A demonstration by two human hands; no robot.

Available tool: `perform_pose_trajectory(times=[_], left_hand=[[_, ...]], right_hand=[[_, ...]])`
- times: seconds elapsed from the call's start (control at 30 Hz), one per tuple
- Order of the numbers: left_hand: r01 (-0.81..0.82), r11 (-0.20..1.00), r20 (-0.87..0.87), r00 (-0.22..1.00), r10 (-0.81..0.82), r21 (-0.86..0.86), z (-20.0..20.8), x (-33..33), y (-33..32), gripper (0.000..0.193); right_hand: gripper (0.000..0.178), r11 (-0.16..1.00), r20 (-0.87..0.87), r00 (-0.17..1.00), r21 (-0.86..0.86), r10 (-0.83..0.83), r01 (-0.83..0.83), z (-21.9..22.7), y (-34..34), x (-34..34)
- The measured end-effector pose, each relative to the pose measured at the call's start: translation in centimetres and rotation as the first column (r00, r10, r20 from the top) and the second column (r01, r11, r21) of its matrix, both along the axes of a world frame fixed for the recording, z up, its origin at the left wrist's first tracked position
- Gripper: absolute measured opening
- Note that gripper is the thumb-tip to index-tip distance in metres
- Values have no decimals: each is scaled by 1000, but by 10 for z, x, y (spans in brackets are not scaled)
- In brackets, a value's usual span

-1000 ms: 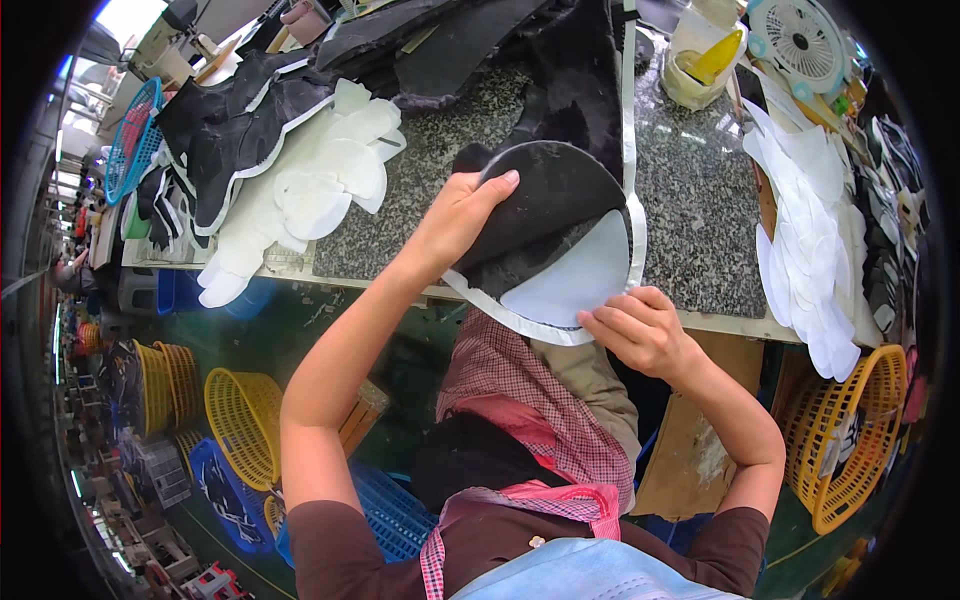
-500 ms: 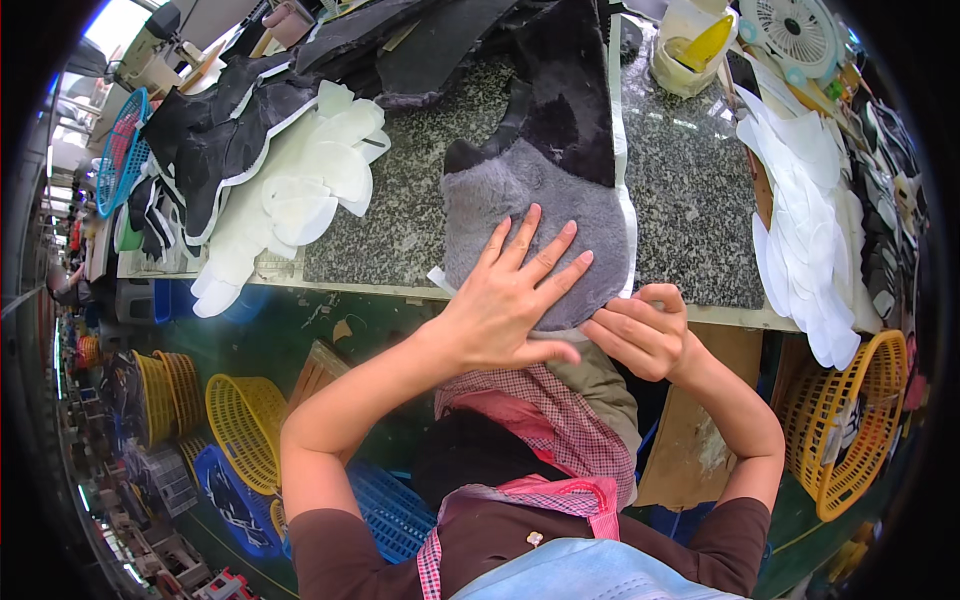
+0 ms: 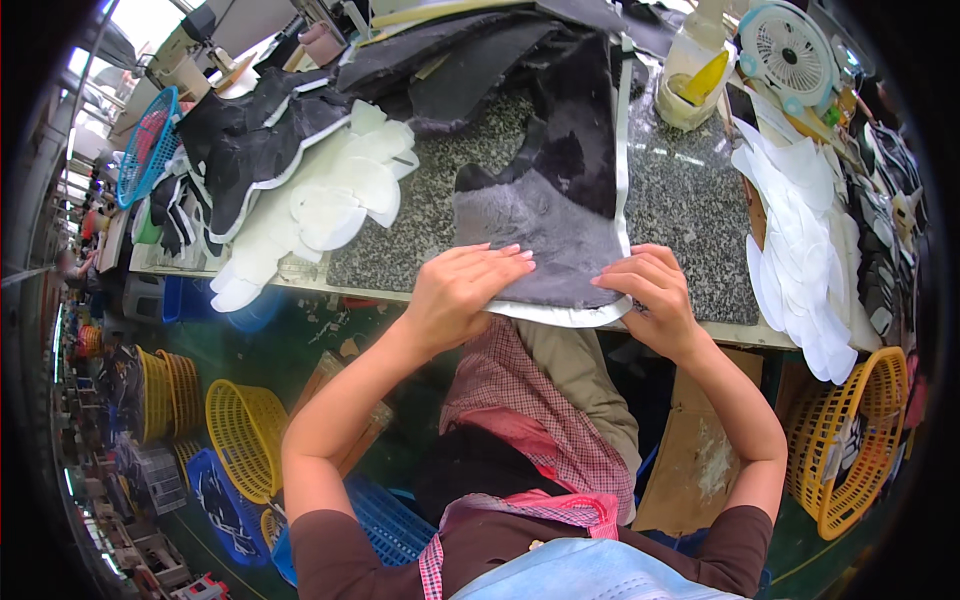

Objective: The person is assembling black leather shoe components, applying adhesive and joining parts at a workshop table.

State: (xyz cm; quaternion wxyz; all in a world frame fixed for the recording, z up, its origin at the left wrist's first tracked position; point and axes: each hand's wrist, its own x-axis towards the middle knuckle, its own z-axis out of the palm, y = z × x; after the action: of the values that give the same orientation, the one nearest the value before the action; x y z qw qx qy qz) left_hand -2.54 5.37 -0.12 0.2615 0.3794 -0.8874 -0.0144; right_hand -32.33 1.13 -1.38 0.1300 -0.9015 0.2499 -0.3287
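A grey fuzzy fabric piece (image 3: pixel 530 235) with a white backing edge lies flat at the near edge of the speckled granite table (image 3: pixel 690 215). My left hand (image 3: pixel 462 292) rests on its near left corner, fingers bent and pressing on the fabric. My right hand (image 3: pixel 648 292) pinches its near right edge by the white border. A dark furry piece (image 3: pixel 585 130) lies just beyond, overlapping the grey one.
White foam cutouts (image 3: pixel 330 200) and black pieces (image 3: pixel 240 140) are stacked at the left. More white cutouts (image 3: pixel 800 240) lie at the right, by a small fan (image 3: pixel 790 50) and a glue pot (image 3: pixel 695 80). Yellow baskets (image 3: pixel 245 435) stand on the floor; an orange basket (image 3: pixel 850 440) is at right.
The curled piece was laid flat and smoothed by my left hand. That hand has since slid back to the near left corner, and my right hand now grips the near right edge.
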Motion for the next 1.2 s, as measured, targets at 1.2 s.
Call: perform_pose_trajectory(times=[1.2], left_hand=[[216,808,-814,-88,575,548,-4,-52,87,43]], right_hand=[[27,719,550,757,677,-353,-157,45,59,53]])
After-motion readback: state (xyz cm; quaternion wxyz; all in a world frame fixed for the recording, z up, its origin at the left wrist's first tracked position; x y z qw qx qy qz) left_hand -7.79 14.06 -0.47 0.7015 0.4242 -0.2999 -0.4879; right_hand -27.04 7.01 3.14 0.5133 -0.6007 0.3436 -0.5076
